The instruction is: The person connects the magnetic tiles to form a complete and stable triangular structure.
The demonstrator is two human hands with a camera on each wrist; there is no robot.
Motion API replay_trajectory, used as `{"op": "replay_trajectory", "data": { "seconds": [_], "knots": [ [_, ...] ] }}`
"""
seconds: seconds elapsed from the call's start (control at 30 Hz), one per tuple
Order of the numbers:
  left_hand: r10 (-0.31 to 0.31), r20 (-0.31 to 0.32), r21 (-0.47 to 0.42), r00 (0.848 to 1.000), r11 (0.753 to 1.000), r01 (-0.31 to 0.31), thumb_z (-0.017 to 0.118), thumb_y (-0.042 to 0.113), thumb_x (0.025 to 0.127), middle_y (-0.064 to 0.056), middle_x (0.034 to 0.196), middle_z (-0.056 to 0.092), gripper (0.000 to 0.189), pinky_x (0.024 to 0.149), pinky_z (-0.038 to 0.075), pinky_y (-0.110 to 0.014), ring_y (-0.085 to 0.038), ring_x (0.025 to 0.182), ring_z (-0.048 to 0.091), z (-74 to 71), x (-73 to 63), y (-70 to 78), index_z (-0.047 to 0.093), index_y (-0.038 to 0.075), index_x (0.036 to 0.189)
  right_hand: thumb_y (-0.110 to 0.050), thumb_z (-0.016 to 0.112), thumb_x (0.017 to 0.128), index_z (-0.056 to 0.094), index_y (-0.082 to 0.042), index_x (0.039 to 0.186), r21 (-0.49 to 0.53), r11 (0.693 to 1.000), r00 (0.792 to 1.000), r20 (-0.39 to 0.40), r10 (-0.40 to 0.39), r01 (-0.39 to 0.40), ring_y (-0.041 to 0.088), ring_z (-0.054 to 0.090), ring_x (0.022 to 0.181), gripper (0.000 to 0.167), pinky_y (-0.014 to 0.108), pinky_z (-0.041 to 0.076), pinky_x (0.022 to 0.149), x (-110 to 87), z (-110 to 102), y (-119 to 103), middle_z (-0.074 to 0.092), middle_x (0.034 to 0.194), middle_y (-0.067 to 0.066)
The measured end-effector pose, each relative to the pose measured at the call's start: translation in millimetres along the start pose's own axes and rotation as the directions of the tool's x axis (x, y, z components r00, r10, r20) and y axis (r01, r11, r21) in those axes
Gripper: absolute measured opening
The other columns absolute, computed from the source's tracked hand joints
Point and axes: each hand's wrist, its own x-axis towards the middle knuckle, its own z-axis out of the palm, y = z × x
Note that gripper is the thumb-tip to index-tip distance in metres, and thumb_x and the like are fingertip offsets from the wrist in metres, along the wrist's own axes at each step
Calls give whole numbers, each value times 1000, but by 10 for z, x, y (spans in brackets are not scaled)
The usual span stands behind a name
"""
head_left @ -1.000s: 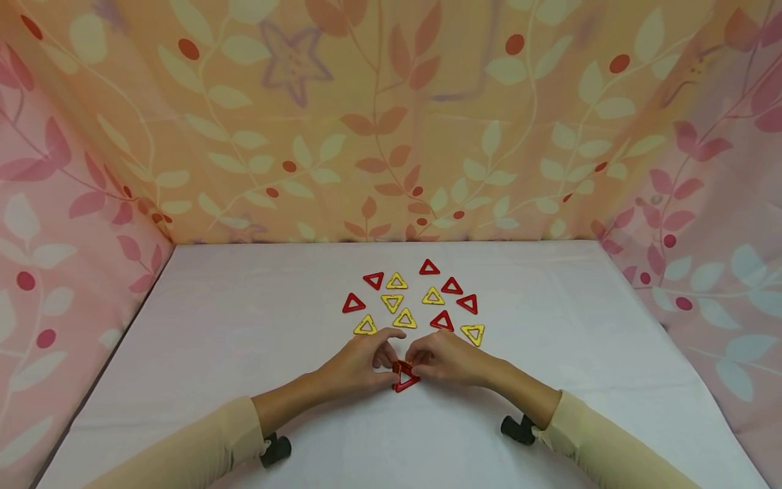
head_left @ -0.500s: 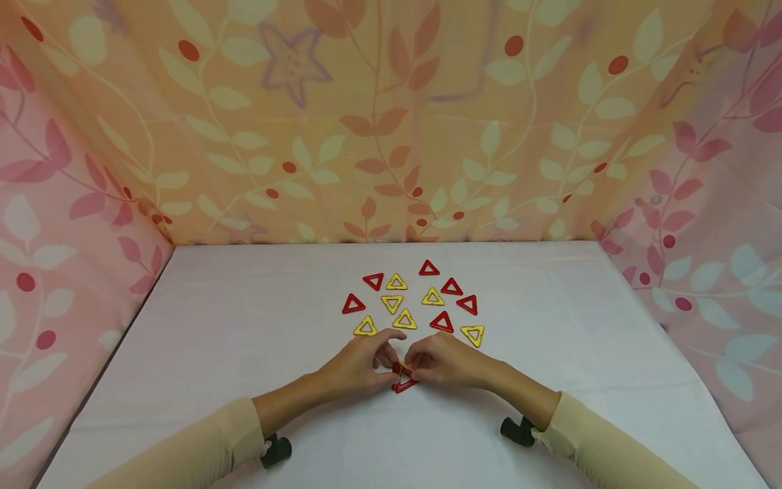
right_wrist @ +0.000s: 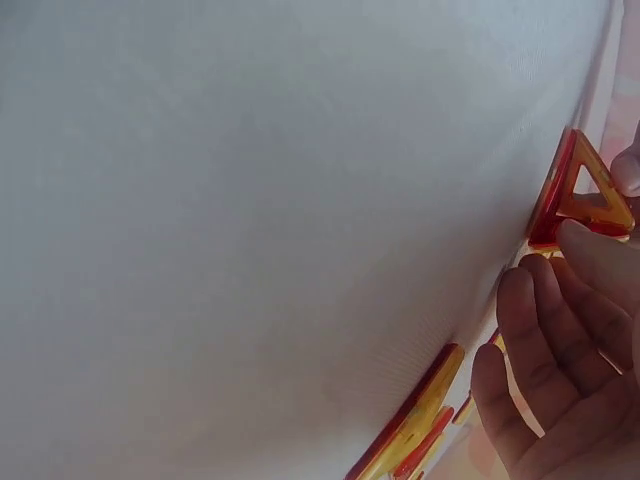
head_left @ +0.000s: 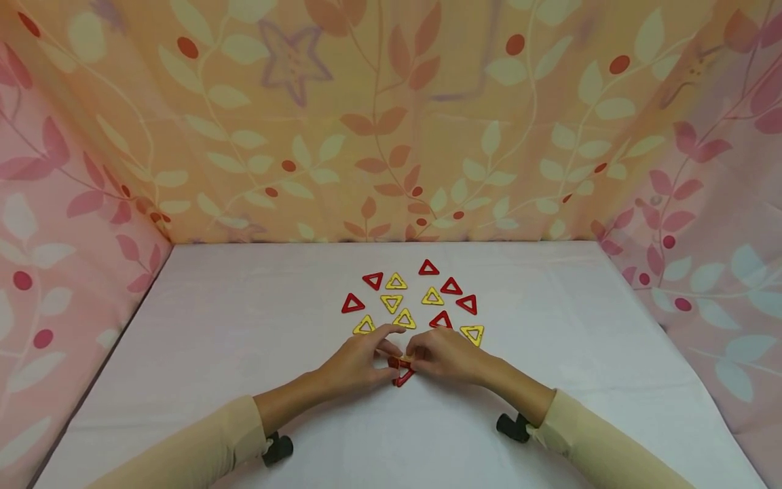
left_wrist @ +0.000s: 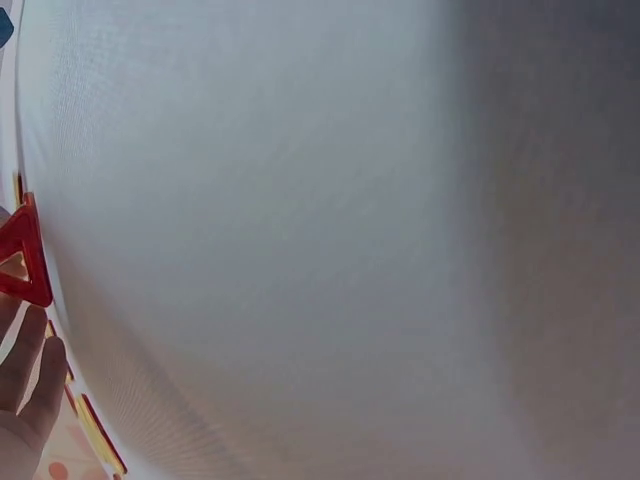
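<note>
Both hands meet at the front middle of several triangle tiles. My left hand [head_left: 363, 356] pinches the left side of a red triangle tile [head_left: 403, 378] between thumb and fingers. From the right, my right hand [head_left: 449, 354] pinches a yellow triangle tile [right_wrist: 587, 170], raised at an angle against the red one. In the right wrist view the two tiles touch along an edge low by the right thumb. The left wrist view shows the red tile's [left_wrist: 37, 265] open frame upright above the cloth. Fingers hide part of the joined tiles.
Beyond the hands lie loose red triangle tiles [head_left: 427, 268] and yellow triangle tiles [head_left: 392, 302], flat on the white tablecloth [head_left: 244, 312]. One yellow tile [head_left: 472, 334] lies close to the right hand. Floral curtains [head_left: 379, 170] stand at the back and both sides.
Both hands have shifted slightly away from the body with the held tiles. The yellow tile has tipped, so less of the red tile's opening shows. The loose tiles stay put.
</note>
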Motion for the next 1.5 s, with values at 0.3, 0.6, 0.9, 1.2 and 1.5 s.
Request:
{"op": "replay_trajectory", "data": {
  "seconds": [0.3, 0.6, 0.9, 1.2, 1.5],
  "knots": [
    [-18, -9, -7, 1000, 1000, 18, 81, 12, 84, 6, 97, 74, 61, 95, 51, -37, -7, 93, 68, -28, 9, -12, 52, 12, 137, -16, 73, 91, 74, -13, 102, -11, 1000, 1000, -12, 27, -27, 3, 58, 76, 12, 24, 52, 73, 55, -18, 10, 68, 86, -12],
    [-26, -5, 50, 1000, 998, 26, 80, 10, 85, 11, 91, 72, 57, 86, 54, -29, -4, 87, 65, -47, 3, -44, 54, 9, 136, -9, 73, 90, 72, -7, 111, 72, 995, 998, -18, 65, -64, 8, 60, 85, 21, 27, 54, 79, -55, -219, 180, 70, 95, -5],
    [-25, 5, 49, 1000, 998, 25, 79, 8, 85, 11, 89, 69, 58, 86, 54, -29, -7, 86, 64, -61, 4, -61, 54, 9, 137, -8, 76, 86, 70, -5, 118, 96, 988, 992, -40, 123, -119, 14, 58, 85, 32, 29, 53, 75, -329, -396, 382, 68, 95, -2],
    [-30, -2, 67, 1000, 997, 30, 79, 9, 84, 11, 89, 68, 59, 85, 54, -28, -9, 86, 64, -65, -4, -80, 53, 9, 137, -6, 79, 83, 71, -6, 117, 80, 988, 989, -52, 140, -135, 15, 60, 85, 35, 29, 53, 76, -568, -370, 504, 68, 94, -4],
    [-36, -18, 71, 999, 997, 37, 80, 10, 84, 10, 90, 68, 59, 84, 54, -28, -10, 87, 63, -60, -9, -76, 53, 11, 137, 0, 78, 81, 69, -4, 117, 88, 992, 991, -86, 101, -93, 12, 63, 85, 37, 29, 54, 80, -628, -265, 541, 70, 100, -2]
  ]
}}
